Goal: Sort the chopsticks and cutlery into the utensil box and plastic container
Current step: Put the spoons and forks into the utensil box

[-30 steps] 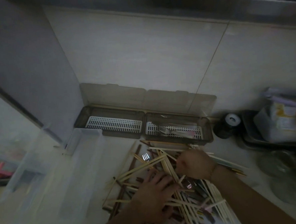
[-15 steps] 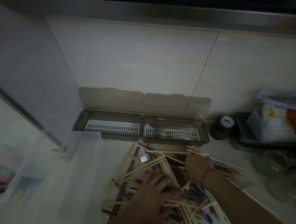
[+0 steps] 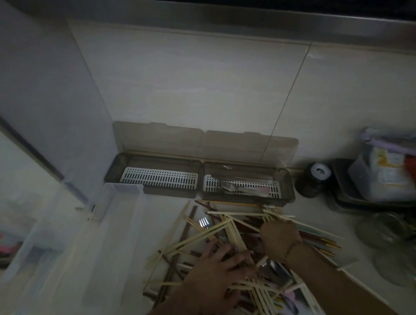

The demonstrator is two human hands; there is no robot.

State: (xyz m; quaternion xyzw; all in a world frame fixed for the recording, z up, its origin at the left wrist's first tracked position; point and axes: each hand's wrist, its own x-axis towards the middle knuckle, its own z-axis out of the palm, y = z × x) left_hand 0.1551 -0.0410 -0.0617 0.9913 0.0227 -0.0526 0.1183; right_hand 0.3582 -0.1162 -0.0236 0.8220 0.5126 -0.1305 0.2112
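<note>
Since a second ago, your right hand (image 3: 279, 238) has slid farther along the pile toward the utensil box (image 3: 198, 179), while your left hand (image 3: 216, 278) stays spread on the near side of the heap. Your right grip is clenched around a few pale chopsticks (image 3: 276, 215) whose ends fan out just past your knuckles, close to the box's front wall. Your left grip is released: the fingers lie straight and splayed, pressing flat on the tangle of chopsticks and cutlery (image 3: 231, 241).

That tangle covers the desk (image 3: 162, 223) between you and the box, with pale wooden sticks crossing over darker reddish ones. A fork head (image 3: 203, 222) glints among them, left of your right hand. A dark spoon-like piece (image 3: 278, 268) shows under your right wrist, though the dim light keeps you from making it out well.

The utensil box sits against the tiled wall (image 3: 197, 85) with both lids tipped back. Its left compartment shows only the white slotted tray (image 3: 158, 178); the right compartment holds a few forks (image 3: 230, 187) lying on their tray. The clear plastic container (image 3: 102, 237) stands to the left of the pile, its far end touching the box's front.

To the right, a dark jar with a white cap (image 3: 312, 180) stands beside the box, and farther right a dark tray (image 3: 345, 197) carries wrapped packets (image 3: 392, 168).
</note>
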